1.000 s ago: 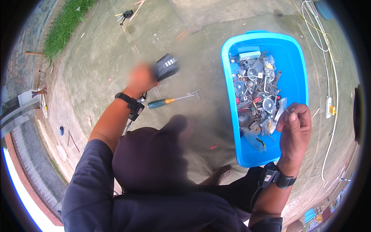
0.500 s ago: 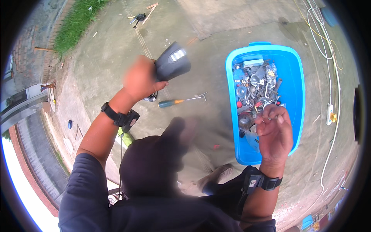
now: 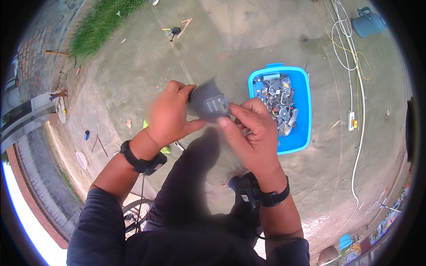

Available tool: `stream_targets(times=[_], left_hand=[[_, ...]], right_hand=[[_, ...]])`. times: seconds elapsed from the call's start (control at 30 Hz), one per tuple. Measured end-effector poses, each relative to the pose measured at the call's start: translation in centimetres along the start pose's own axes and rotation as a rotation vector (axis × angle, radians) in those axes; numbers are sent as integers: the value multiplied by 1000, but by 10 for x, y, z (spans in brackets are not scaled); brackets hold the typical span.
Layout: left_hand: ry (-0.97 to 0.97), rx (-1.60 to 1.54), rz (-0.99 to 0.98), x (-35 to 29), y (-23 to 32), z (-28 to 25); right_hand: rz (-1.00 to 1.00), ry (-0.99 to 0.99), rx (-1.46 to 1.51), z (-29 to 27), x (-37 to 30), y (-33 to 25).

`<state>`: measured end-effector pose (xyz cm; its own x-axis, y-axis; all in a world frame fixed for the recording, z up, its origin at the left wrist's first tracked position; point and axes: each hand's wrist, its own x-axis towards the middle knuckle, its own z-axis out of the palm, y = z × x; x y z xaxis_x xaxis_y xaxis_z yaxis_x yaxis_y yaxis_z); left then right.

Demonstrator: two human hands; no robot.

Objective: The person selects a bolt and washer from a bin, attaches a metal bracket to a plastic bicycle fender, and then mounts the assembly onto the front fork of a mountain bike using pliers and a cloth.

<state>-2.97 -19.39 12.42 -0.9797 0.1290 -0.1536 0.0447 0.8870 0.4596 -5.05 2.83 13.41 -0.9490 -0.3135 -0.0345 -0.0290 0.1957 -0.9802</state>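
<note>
A dark grey tapered plastic housing [image 3: 207, 103], with a pale slotted window in its side, is held up in front of me. My left hand [image 3: 166, 113] grips it at its left end, fingers above and thumb below. My right hand [image 3: 255, 133] is closed at the housing's right rim, thumb and forefinger pinched there. A thin bit shows by those fingertips, too small to name. To the right, a blue plastic tub [image 3: 303, 113] stands on the ground, partly behind my right hand, with a heap of mixed metal hardware [image 3: 278, 95] in it.
White cables [image 3: 350, 53] run along the right to a power strip [image 3: 352, 120]. A blue jug [image 3: 368, 23] stands at the far right. Far ahead lie a small black tool [image 3: 175, 31] and wood strips [image 3: 186, 25]. A bicycle wheel [image 3: 135, 213] shows beside my left leg.
My right hand has come from over the tub to the housing's right rim. The housing has turned and come nearer. The T-ended screwdriver on the ground no longer shows. My view has shifted.
</note>
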Motion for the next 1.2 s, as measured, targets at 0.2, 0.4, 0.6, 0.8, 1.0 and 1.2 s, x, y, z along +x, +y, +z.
stream_targets(times=[0.2,0.4,0.6,0.8,1.0,1.2], left_hand=[[-90,-380,-156,-40,51,-104],[-200,-1349,-270,-82,107,-195],[15,-1100,-144,-107,148,-237],[177,-1015,-140,-165,194,-249],[332,-1057,-177,-228,246,-255],[357,-1075,-186,-277,276,-265]], right_hand=[[-275,51,-471,-13,4,-113],[-466,33,-714,-18,-4,-206],[-597,-6,-743,-22,-23,-266],[-645,-117,-673,-50,-64,-312],[-586,-152,-517,-104,-116,-342],[-673,-296,-486,-112,-146,-368]])
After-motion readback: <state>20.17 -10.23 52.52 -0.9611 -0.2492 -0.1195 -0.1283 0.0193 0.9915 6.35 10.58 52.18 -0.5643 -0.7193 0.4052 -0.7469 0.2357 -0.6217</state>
